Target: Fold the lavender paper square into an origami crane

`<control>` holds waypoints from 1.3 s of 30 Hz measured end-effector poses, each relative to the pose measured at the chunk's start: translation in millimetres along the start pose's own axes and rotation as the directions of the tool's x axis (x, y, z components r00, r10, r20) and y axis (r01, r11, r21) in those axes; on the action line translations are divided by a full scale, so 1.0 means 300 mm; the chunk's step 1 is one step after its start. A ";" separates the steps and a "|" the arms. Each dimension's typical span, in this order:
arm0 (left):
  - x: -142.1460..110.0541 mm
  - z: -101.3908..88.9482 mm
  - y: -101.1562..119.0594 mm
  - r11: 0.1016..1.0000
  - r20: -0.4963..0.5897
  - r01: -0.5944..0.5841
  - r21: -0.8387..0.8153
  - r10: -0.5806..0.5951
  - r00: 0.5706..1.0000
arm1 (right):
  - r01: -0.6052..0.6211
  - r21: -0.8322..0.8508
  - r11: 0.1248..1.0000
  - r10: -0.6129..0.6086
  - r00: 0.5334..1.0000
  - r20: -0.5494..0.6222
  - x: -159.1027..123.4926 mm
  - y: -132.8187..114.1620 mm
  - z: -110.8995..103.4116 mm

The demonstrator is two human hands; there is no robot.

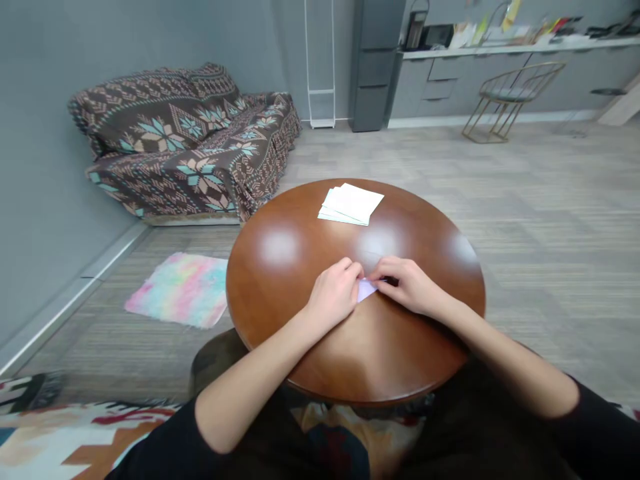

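A small piece of pale purple paper [366, 290] lies low over the round brown table, between my two hands. Its outline looks folded and pointed, though the fingers cover part of it. My left hand [338, 287] is closed on the paper's left side, fingers curled. From the right, my right hand [403, 283] pinches the paper's upper right edge between thumb and fingertips. Beyond the hands, a loose stack of white paper sheets [353, 203] rests near the far edge of the table.
The round wooden table [280, 300] has a glossy top with light reflections. A sofa with a patterned cover [190, 140] stands at the far left, near a pastel fluffy rug [180, 288]. At the back are a grey fridge [375, 67], kitchen counter [450, 77] and wire chair [510, 97].
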State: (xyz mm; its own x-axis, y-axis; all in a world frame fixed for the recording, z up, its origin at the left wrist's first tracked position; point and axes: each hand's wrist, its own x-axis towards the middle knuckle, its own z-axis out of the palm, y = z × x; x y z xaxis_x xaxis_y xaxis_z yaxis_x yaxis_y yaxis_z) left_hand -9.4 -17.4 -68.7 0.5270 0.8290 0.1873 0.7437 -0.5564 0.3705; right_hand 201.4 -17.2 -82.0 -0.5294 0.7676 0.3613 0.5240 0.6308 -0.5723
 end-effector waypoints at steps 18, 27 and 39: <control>-0.034 0.000 -0.016 0.993 -0.054 -0.116 -0.017 0.115 0.992 | 0.265 -0.336 0.904 -0.247 0.964 0.096 -0.048 0.013 -0.017; -0.042 -0.002 -0.016 0.981 -0.011 -0.184 0.058 0.185 0.983 | 0.280 -0.359 0.890 -0.262 0.960 0.100 -0.047 0.015 -0.018; -0.077 -0.012 0.015 0.986 0.028 -0.155 -0.056 0.156 0.987 | -0.227 0.042 0.973 0.228 0.973 -0.024 -0.019 0.002 -0.030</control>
State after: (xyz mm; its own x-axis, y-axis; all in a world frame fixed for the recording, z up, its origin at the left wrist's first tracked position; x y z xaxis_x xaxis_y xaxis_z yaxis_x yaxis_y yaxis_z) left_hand -19.5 -38.8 -68.1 0.6479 0.7299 0.2178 0.6290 -0.6740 0.3875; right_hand 210.7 -20.3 -77.7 -0.3797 0.8938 0.2387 0.6024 0.4347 -0.6695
